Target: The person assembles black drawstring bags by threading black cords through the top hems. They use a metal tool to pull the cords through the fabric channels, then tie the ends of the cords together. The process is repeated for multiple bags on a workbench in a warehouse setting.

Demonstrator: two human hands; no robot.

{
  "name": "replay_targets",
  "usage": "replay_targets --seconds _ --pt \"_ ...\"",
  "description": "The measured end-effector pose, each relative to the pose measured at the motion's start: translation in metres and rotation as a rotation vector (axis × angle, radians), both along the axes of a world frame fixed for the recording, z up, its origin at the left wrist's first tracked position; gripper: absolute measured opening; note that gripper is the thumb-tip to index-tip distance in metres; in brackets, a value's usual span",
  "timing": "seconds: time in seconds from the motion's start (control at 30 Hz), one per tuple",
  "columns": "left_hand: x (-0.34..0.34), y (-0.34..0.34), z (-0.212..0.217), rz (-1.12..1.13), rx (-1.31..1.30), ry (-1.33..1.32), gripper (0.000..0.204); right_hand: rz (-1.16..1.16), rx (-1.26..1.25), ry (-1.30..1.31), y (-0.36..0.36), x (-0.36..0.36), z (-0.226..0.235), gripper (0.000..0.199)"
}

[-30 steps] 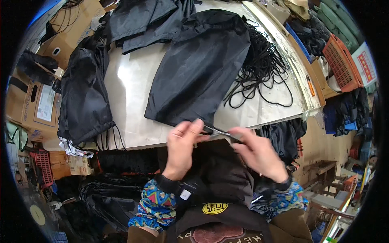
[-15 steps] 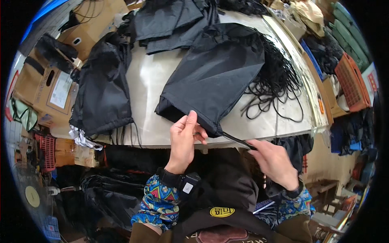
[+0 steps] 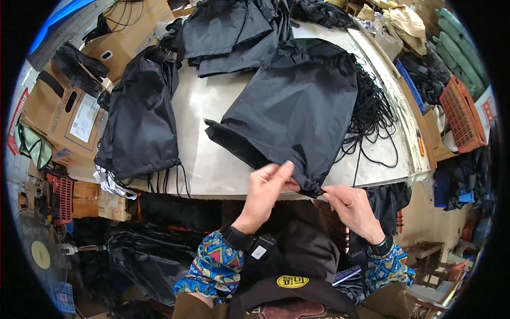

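Observation:
A black drawstring bag lies on the pale table, its near end bunched at the front edge. My left hand pinches the gathered fabric near that end, thumb on top. At the bag's near right corner, my right hand has its fingertips pressed together; the small piece between them is mostly hidden, though they touch the corner. A bundle of black cords spreads out beside the bag's right side. To the left lies a stack of black drawstring bags, cord ends hanging over the table edge.
More black bags are heaped at the table's far side. Cardboard boxes stand on the left, near a fan. An orange-red crate sits at the right, past an orange cutter on the table's edge strip.
My left hand has moved right along the bag's near edge. My right hand has come in to the corner from the stretched cord, and the fabric there is now bunched.

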State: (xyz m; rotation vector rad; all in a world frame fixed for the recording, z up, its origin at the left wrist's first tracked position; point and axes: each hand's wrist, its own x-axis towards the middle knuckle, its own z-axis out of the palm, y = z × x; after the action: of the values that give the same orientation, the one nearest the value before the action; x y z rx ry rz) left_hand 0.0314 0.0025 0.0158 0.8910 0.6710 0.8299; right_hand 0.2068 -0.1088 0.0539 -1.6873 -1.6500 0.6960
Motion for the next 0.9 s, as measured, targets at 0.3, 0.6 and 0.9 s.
replay_targets --seconds 0.3,0.6,0.9 --pt "0.027 -0.017 0.008 0.020 0.291 0.182 0.021 -0.132 0.172 0.000 0.005 -0.006 -0.021 0.013" --pt "0.027 0.002 0.024 0.047 1.543 0.782 0.013 -0.502 0.836 0.502 0.023 0.025 0.078 0.035" --pt "-0.069 0.092 -0.016 -0.207 1.717 1.467 0.009 -1.217 1.037 0.717 -0.229 0.283 -0.011 0.033"
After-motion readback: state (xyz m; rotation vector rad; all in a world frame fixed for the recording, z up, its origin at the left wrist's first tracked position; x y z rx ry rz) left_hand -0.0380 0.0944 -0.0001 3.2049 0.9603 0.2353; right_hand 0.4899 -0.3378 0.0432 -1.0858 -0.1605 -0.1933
